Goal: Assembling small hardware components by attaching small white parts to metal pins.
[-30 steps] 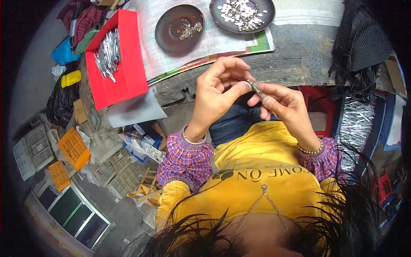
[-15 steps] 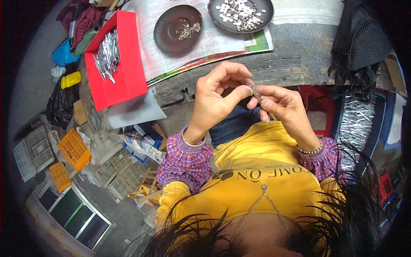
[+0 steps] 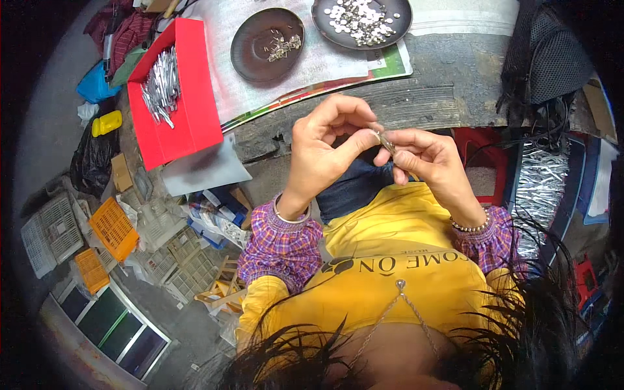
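Observation:
Between my hands, just off the near edge of the worktable, is a small slim metal piece [image 3: 387, 142]. My right hand [image 3: 432, 162] pinches it between thumb and fingers. The thumb and forefinger of my left hand [image 3: 333, 143] close on its upper end; whether they also hold a tiny part there is too small to tell. Beyond my hands, a dark plate [image 3: 250, 58] carries a little heap of small metal pins. Another dark plate [image 3: 398, 31] beside it holds many small round white and dark discs.
A red box [image 3: 198, 110] of slim silver metal pieces stands at the left of the table [image 3: 442, 78]. To my right is a blue bin [image 3: 567, 195] full of similar pieces. A dark mesh bag [image 3: 559, 65] sits at the table's right. Orange crates [image 3: 114, 227] lie on the floor at left.
My hands stay almost in place, with the fingers shifting slightly around the metal piece. The table and plates appear a little further left as the view moves.

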A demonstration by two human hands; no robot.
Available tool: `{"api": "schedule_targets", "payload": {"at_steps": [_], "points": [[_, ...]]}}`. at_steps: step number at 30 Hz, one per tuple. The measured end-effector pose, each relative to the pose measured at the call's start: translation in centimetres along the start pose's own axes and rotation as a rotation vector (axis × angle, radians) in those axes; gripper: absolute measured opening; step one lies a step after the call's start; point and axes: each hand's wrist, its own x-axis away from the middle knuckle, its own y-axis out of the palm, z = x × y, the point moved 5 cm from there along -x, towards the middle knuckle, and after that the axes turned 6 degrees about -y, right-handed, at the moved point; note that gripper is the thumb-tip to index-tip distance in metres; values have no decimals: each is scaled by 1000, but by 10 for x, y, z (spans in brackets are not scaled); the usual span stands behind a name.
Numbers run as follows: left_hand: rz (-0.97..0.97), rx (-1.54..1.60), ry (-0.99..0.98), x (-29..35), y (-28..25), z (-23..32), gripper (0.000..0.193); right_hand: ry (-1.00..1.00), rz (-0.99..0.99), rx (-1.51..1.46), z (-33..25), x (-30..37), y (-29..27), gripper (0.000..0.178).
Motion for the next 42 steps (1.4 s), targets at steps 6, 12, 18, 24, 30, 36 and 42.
{"api": "schedule_targets", "payload": {"at_steps": [6, 12, 18, 24, 30, 36, 42], "points": [[-18, -15, -7, -1, 1, 1, 21, -4, 11, 9, 0, 0, -1, 24], [-12, -31, 23, 1, 2, 2, 20, 2, 6, 4, 0, 0, 0, 24], [-3, -20, 19, 0, 2, 0, 18, 24, 21, 8, 1, 0, 0, 24], [-12, -8, 3, 0, 0, -2, 20, 23, 15, -3, 2, 0, 1, 25], [-15, 24, -11, -1, 1, -1, 22, 18, 0, 27, -2, 1, 1, 26], [-24, 66, -81, 1, 2, -7, 15, -11, -2, -31, -9, -1, 3, 24], [-61, 2, 87, 0, -1, 1, 10, 20, -35, -18, -12, -2, 2, 23]]}}
